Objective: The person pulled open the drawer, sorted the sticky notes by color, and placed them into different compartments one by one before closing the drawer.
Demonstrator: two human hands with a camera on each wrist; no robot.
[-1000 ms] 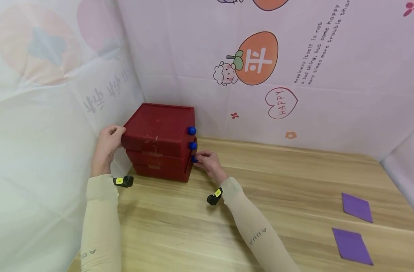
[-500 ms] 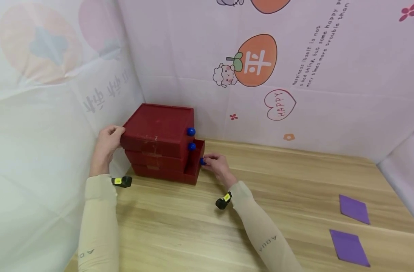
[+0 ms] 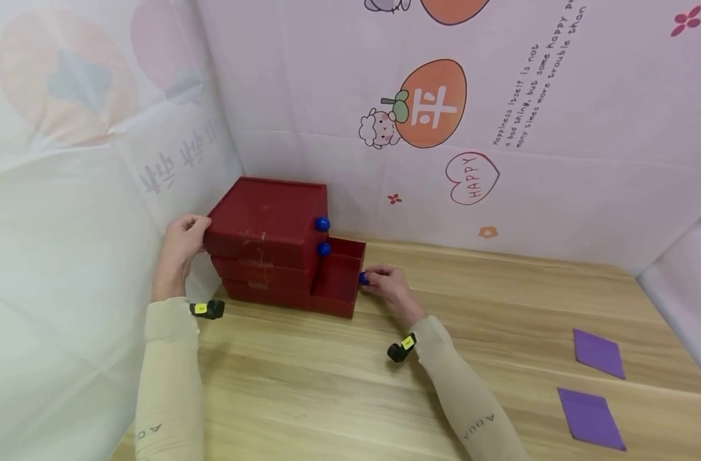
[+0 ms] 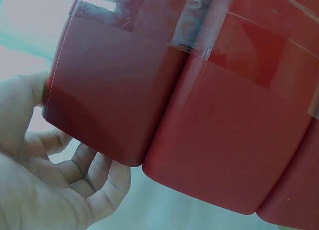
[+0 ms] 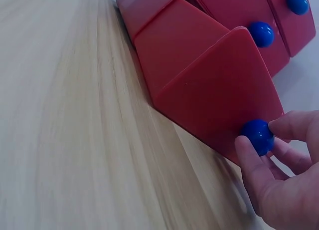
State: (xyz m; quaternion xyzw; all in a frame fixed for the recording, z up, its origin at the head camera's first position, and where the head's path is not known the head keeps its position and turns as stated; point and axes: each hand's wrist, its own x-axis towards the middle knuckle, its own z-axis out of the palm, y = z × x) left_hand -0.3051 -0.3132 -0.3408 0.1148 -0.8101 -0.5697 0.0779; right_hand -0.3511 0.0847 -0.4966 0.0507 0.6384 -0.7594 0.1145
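A red three-tier drawer unit [image 3: 264, 211] stands against the left side of the table, its bottom drawer [image 3: 335, 278] pulled well out to the right. No item shows in the visible part of that drawer. My right hand [image 3: 390, 288] pinches the drawer's blue round knob [image 5: 257, 136] between thumb and fingers. At the opposite end, my left hand [image 3: 183, 246] grips the unit's upper rear edge, thumb at the top and curled fingers against the back, as the left wrist view shows [image 4: 75, 175]. The two upper drawers are closed, each with a blue knob [image 3: 322, 224].
Two purple square pieces [image 3: 598, 353] lie flat on the wooden table [image 3: 304, 384] at the right. A printed cloth wall [image 3: 338, 77] rises behind the unit, and a white cloth [image 3: 50, 288] hangs close to my left arm.
The bottom drawer, nearly closed a second ago, has slid out to the right with my right hand on its knob. My left hand keeps its place on the unit.
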